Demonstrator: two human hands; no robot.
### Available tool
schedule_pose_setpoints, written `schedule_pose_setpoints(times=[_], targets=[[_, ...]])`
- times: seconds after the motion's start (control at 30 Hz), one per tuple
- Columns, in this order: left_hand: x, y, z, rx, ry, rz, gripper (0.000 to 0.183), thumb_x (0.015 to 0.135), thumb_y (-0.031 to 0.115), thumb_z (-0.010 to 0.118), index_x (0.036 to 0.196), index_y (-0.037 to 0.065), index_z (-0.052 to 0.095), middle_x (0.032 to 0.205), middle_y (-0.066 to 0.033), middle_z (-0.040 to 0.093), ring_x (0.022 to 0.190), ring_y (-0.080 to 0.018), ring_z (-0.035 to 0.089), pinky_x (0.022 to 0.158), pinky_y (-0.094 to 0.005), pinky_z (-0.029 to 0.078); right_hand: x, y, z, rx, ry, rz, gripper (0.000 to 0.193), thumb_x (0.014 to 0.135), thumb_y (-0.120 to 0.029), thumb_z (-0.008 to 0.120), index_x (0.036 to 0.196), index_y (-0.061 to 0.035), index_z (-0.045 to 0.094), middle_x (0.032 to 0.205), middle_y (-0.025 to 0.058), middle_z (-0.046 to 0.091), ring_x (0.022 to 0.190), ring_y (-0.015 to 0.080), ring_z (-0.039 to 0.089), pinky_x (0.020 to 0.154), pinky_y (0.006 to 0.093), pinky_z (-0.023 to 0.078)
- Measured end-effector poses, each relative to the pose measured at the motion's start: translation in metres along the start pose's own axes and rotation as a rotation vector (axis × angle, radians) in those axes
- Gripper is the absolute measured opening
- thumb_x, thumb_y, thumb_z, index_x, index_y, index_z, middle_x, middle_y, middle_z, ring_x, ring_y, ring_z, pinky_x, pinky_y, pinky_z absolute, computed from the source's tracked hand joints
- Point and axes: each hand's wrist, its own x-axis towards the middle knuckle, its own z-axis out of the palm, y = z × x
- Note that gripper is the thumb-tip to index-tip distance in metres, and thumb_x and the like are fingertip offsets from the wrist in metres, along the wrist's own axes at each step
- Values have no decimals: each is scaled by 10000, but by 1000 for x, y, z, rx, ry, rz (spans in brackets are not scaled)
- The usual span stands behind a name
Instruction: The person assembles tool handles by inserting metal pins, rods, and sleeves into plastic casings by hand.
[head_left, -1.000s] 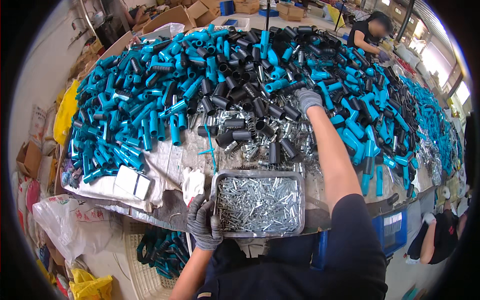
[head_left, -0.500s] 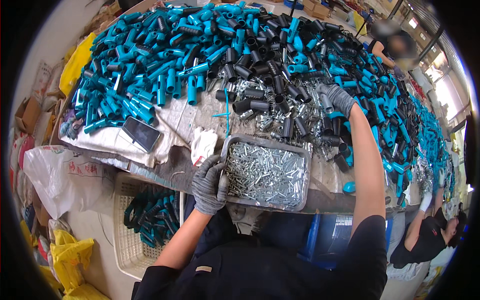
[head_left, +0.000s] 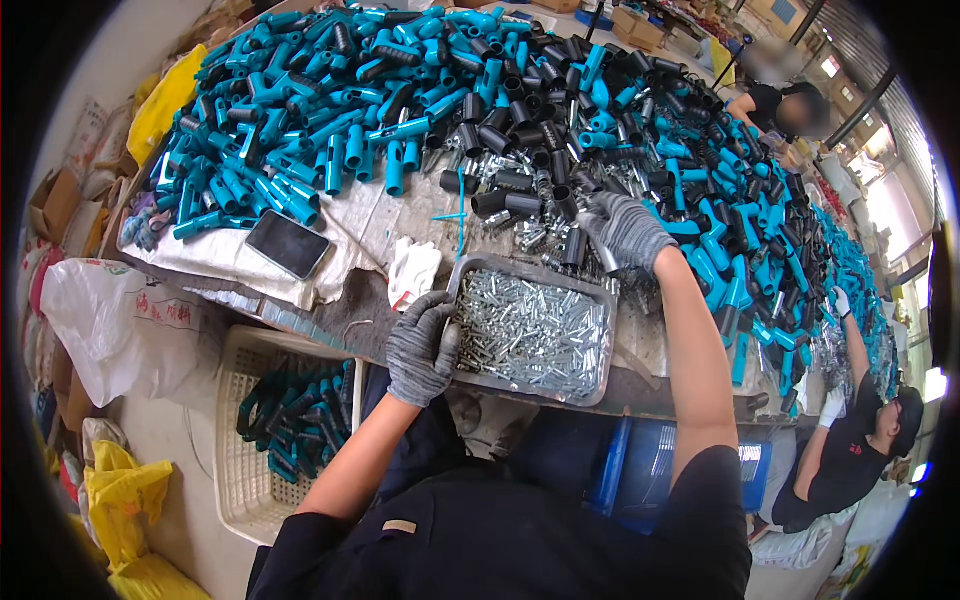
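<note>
My left hand (head_left: pixel 420 348), in a grey knit glove, is closed on the left rim of a grey tray (head_left: pixel 606 345). The tray sits at the table's front edge, filled with small silver metal pins (head_left: pixel 530 335). Beyond the tray's far right corner is my right hand (head_left: pixel 632 232), gloved alike, its fingers curled round a silver metal tube (head_left: pixel 605 257) that points down toward the tray. Black ribbed sleeves (head_left: pixel 523 204) and loose springs and metal bits lie just left of that hand. Its palm side is hidden.
Teal and black plastic housings (head_left: pixel 300 90) heap across the table. A phone (head_left: pixel 288 244) and white glove (head_left: pixel 413 272) lie left of the tray. Below stand a cream basket (head_left: pixel 235 440) of teal-black parts and a blue bin (head_left: pixel 640 475). Co-workers (head_left: pixel 850 460) are at the right.
My right hand has come left and nearer, from the metal heap toward the tray, with the silver tube in it. My left hand stays on the tray's rim.
</note>
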Motion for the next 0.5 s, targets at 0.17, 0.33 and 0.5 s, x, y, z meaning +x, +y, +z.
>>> schedule_pose_setpoints(times=[0.17,0.33,0.5], targets=[[16,6,-2,75,-163,-40,318,808,187,654,1093,57,605,1103,-182,601,985,-348,595,850,-402,485,-32,23,24,923,224,129,368,875,-385,552,965,-32,605,717,5,552,642,77,522,579,225,427],[99,-10,3,332,-415,-201,334,800,216,678,1115,114,635,1048,-141,628,919,-327,623,797,-386,497,-110,1,74,1414,294,198,370,866,-463,561,835,-94,564,676,25,531,567,89,481,505,216,371],[144,-15,5,243,-1012,-86,271,781,241,694,1015,106,680,953,-124,660,869,-303,635,772,-380,499,-186,29,127,2017,401,251,351,850,-427,648,951,-106,545,697,57,569,492,112,509,420,210,436]])
